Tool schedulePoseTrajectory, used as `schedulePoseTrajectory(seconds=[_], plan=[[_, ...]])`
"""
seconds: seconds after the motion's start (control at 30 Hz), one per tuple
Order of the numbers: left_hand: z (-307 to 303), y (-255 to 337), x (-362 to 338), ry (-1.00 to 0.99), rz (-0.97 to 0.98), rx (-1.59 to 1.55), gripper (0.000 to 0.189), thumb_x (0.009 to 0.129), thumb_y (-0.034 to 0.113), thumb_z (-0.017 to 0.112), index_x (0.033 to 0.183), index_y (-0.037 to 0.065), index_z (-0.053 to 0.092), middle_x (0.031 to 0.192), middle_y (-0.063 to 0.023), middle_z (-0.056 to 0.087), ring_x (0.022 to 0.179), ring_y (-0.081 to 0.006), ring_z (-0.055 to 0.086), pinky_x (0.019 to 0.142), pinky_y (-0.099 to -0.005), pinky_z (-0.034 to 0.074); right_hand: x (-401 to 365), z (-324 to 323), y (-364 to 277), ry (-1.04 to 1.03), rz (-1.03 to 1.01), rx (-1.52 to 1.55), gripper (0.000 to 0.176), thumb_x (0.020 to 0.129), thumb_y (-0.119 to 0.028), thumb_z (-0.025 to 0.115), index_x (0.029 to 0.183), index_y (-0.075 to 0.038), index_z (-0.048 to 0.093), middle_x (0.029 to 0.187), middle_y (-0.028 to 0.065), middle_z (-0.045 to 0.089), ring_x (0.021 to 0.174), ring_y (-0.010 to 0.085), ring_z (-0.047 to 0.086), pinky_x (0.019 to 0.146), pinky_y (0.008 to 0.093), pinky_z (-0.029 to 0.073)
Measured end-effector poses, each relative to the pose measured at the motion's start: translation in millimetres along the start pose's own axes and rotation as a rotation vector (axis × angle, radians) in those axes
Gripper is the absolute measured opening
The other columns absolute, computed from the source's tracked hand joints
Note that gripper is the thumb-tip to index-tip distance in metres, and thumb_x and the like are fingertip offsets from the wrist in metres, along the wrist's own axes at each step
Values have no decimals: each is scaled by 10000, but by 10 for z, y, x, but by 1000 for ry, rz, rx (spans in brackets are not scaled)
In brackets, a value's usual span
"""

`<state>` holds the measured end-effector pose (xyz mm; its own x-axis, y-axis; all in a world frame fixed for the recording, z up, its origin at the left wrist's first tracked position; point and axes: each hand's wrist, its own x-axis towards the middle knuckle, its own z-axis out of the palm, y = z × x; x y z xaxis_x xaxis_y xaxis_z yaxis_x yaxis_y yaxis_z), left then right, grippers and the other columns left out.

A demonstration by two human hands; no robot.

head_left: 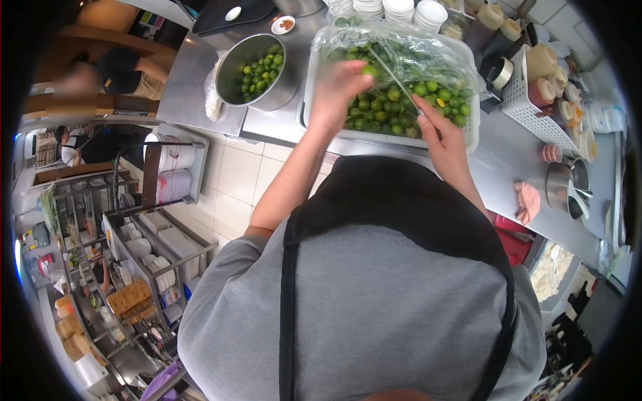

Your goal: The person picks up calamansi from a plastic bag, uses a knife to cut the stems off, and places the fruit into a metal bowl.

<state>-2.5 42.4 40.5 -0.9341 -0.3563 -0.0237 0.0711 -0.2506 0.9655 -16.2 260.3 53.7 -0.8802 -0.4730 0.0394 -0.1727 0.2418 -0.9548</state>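
Observation:
My left hand [341,88] is over the left part of a white plastic tub [473,130], its fingers closed around a small green lime [369,70]. In my right hand [440,131] is a knife [396,77], its narrow blade slanting up and left across the tub. Below both hands lie many green limes [381,115], with one yellow cut face among them. Clear plastic wrap [428,57] covers the far part of the tub.
Left of the tub stands a steel pot [273,97] holding limes, near a small dish [283,25]. White cups [399,10] are stacked behind. On the right are a white basket [521,100] of bottles, a pink cloth [527,202] and a steel container [559,187]. Other people are at far left.

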Motion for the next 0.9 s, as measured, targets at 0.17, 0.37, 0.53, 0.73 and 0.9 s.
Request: schedulePoseTrajectory(seconds=[0.17, 0.37, 0.53, 0.73, 0.9], plan=[[-138, 126, 79, 18, 121, 64, 251, 809, -21, 634, 1057, -16, 595, 969, -75, 626, 884, -131, 605, 839, -282, 496, -84, 76, 118, -11, -197, -61, 320, 915, -155, 520, 1232, -128, 556, 1052, 128, 646, 793, 204, 616, 724, 274, 466], [-98, 110, 63, 42, 84, 171, 241, 783, -25, 659, 1019, -7, 613, 907, -67, 651, 828, -133, 620, 805, -262, 487, -75, 63, 129, -7, -178, -106, 318, 912, -165, 528, 1228, -142, 562, 1003, 129, 650, 716, 201, 593, 677, 280, 463], [15, 52, -23, -69, 33, 122, 205, 788, -20, 649, 989, 5, 623, 924, -90, 658, 857, -157, 630, 820, -277, 490, -1, 96, 66, -8, -104, -70, 313, 914, -175, 530, 1222, -132, 564, 1027, 136, 647, 767, 191, 614, 701, 279, 470], [-188, 153, 94, -78, -193, -337, 245, 836, 41, 610, 1036, -79, 535, 996, -123, 595, 906, -225, 608, 898, -361, 492, 16, 87, 69, -45, -43, -10, 302, 922, -179, 519, 1212, -111, 567, 1123, 141, 621, 927, 201, 631, 788, 268, 465], [-753, 456, 317, 238, 93, -74, 213, 806, 51, 650, 989, -42, 593, 962, -125, 629, 925, -245, 615, 855, -359, 498, -16, 48, 229, -53, 28, 53, 307, 924, -184, 523, 1216, -97, 562, 1093, 113, 640, 923, 139, 601, 820, 256, 443]])
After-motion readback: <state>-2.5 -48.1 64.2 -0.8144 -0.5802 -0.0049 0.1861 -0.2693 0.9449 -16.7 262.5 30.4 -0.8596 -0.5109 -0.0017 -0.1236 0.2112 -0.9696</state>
